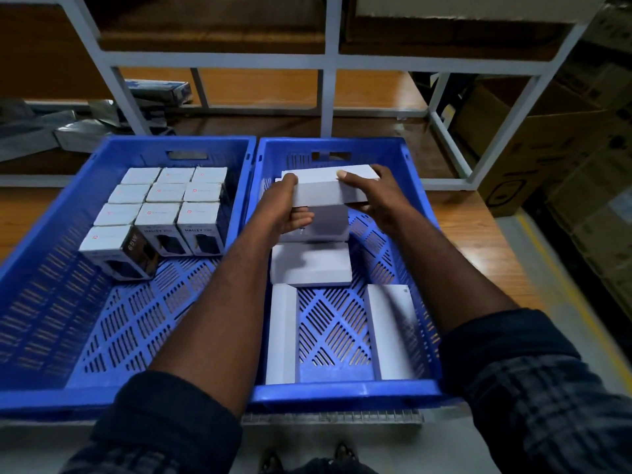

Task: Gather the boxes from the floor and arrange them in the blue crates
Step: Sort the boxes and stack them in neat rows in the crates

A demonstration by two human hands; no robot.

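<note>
2 blue plastic crates sit side by side on a wooden tabletop (478, 241), their long walls touching at the centre.

The left crate (136, 148), toward 9 o'clock, holds 10 small boxes (167, 192). They stand upright in a tight block in its far right corner, in 3 rows of 3 with 1 more in front at the left. Their tops are white with a small red mark and their sides are dark and printed. Bare lattice floor shows across the crate's near half and left side.

The right crate (342, 393) holds 5 plain white rectangular boxes. The held box (325, 189) is lifted over the crate's far end, at 12 o'clock. The left hand (290, 206) grips its left end with the thumb on top and the fingers curled beneath. The right hand (369, 196) grips its right end with the thumb on its top face. Directly below lies a second white box (325, 224), and just nearer lies a third white box (311, 265), both flat. At 6 o'clock, 2 long boxes run front to back, the left one (282, 333) along the crate's left wall and the right one (393, 330) near its right wall. A strip of diamond-slotted floor shows between them.

A white metal shelf frame (328, 97) stands behind at 12 o'clock. Brown cardboard cartons (533, 155) are stacked at 3 o'clock.
</note>
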